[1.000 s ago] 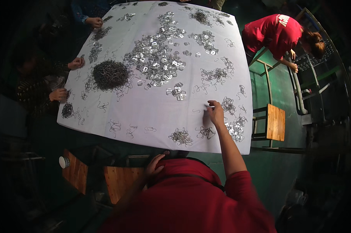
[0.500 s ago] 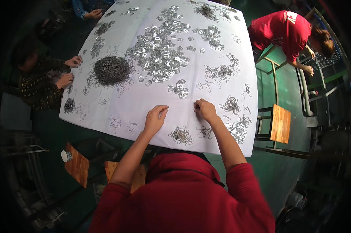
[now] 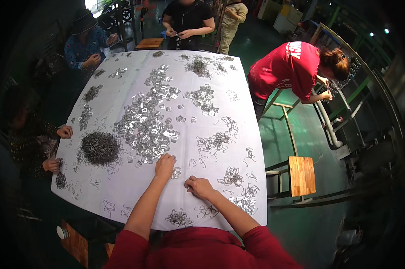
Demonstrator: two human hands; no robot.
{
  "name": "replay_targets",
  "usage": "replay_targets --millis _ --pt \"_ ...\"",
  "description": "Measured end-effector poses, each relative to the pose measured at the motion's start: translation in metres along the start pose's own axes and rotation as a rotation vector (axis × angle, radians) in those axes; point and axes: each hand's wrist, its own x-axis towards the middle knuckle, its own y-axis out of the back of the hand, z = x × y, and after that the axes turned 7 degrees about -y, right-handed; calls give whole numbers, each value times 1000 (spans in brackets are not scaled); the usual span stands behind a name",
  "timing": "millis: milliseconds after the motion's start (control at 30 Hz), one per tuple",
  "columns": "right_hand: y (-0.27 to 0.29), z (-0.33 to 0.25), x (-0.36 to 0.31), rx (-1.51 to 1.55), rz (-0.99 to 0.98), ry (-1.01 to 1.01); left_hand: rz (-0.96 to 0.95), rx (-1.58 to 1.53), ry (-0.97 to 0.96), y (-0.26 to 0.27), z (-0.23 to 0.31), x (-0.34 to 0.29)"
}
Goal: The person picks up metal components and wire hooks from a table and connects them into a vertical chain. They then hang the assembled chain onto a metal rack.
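Observation:
My left hand (image 3: 165, 166) reaches over the near edge of a large heap of flat silver metal buckles (image 3: 145, 119). Its fingers are bent together and point down; whatever lies under them is hidden. A few loose buckles (image 3: 176, 172) lie right beside it. To the right, my right hand (image 3: 199, 186) is held low over the white cloth (image 3: 166, 197) with thumb and fingers pinched. Anything in that pinch is too small to make out. Between my forearms, near the front edge, sits a small tangle of bent wire hooks (image 3: 179, 218).
A dense dark mound of wire hooks (image 3: 100, 148) lies left of the buckles. Smaller hook piles (image 3: 231, 177) and buckles (image 3: 243, 204) lie at right. Co-workers are at the left and far sides; a person in red (image 3: 287, 67) bends beyond the right edge, near a wooden stool (image 3: 302, 175).
The view has tilted up, showing more people at the far side. My left hand has gone forward to the buckle heap. My right hand has come nearer the few loose buckles, still pinched.

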Motion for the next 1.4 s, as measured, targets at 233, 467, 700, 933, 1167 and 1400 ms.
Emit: replay_targets --millis 233,467,700,933,1167,1400 --pt "-5 16 7 25 -49 17 200 -755 297 40 5 -12" --pt "69 -14 6 846 -132 -267 -75 -1289 388 105 40 -64" --pt "113 -51 3 1198 -19 -136 -250 -1413 318 139 78 -71" --pt "115 -61 -8 1183 -103 -72 -350 -1401 249 144 85 -74" --pt "119 -61 -15 1260 -103 -72 -375 -1356 163 133 87 -75" --pt "133 -61 17 1177 -9 8 -171 -1222 103 155 90 -56"
